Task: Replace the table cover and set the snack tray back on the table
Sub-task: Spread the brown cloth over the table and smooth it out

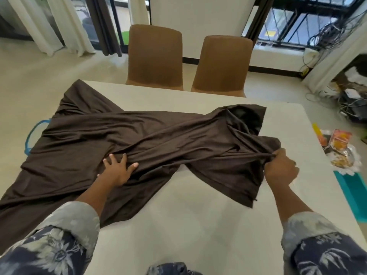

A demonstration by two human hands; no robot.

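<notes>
The dark brown soft cloth cover [123,133] lies bunched across the white table [198,225]. The left hand [117,169] presses flat on it, fingers spread. The right hand [280,167] grips its edge. Snack packets [337,149] sit off the table's right side.

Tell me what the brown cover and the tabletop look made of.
The brown table cover: thin, soft knit-looking fabric, faint sheen; it gathers into fine folds where the right hand grips it. The tabletop: hard, smooth, matte off-white, perhaps laminate or plastic.
</notes>
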